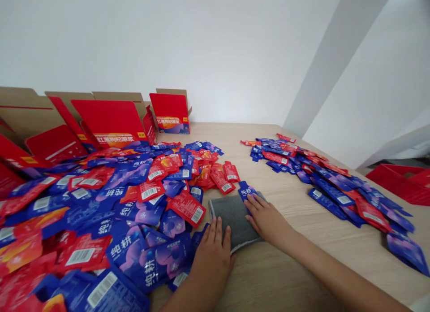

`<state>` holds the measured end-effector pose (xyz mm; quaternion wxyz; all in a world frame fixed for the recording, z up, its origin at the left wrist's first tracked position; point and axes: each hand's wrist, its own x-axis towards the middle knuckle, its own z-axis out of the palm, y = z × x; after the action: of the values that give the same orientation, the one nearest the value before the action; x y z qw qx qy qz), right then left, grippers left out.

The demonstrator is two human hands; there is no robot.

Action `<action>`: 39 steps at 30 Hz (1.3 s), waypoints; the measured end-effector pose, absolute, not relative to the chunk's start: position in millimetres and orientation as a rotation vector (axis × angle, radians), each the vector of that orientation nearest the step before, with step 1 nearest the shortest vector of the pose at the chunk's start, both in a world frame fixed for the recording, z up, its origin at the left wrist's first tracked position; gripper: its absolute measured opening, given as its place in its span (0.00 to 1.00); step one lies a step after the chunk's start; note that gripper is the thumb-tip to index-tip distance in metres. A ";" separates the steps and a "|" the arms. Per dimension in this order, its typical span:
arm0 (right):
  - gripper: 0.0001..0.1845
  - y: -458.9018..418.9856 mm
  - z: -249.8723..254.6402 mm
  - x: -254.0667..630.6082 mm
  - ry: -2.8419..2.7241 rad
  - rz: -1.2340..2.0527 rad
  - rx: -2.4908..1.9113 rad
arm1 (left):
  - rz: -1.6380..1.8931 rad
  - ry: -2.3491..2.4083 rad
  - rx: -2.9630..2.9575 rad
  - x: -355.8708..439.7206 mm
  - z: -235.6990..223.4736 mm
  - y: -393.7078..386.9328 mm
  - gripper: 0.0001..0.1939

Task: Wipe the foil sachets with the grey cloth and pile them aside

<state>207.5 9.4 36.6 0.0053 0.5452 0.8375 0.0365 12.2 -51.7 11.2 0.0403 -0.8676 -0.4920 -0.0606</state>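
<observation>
A folded grey cloth [237,220] lies on the wooden table in front of me. Across its left edge rests my left hand [215,247], open, with the fingers stretched forward and close to the pile of pouches. On the cloth's far right part is a blue pouch [247,191] with white characters. My right hand [267,215] lies flat on it, fingers extended, covering its lower part. Left of the cloth, a big heap of mixed red and blue pouches [137,209] reaches up to my left hand.
Red open cartons [107,119] stand behind the heap, with a smaller red carton [169,112] near the wall. A long row of red and blue pouches [322,182] runs along the table's [285,200] right side. Beyond the right edge is a red box [399,184].
</observation>
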 end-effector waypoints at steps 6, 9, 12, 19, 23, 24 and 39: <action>0.33 14.4 38.4 218.7 2.841 -0.010 1.885 | -0.166 -1.546 -2.715 12.6 10.9 -50.5 0.28; 0.33 11.6 42.2 230.6 2.947 -0.095 2.097 | -0.171 -1.551 -2.732 12.5 11.4 -50.9 0.28; 0.28 -0.3 46.6 237.1 2.950 0.018 2.149 | -0.171 -1.563 -2.733 12.5 11.3 -51.8 0.28; 0.23 -23.7 11.7 224.7 2.937 0.120 1.604 | -0.228 -1.499 -2.682 10.0 5.7 -51.5 0.25; 0.25 18.0 -3.0 235.1 2.783 0.103 1.765 | -0.321 -1.341 -2.631 2.3 -8.4 -47.0 0.25; 0.25 33.8 -1.4 239.4 2.752 0.069 1.805 | -0.346 -1.279 -2.609 -0.2 -13.9 -45.2 0.25; 0.28 143.9 11.6 161.2 3.066 -0.717 1.695 | -0.435 -0.972 -2.366 -13.4 -52.9 -29.3 0.20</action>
<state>161.2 143.9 11.6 -0.2156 0.4628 0.8373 -0.1957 -13.4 -29.3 -52.9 0.2702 -0.8781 -0.3606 -0.1613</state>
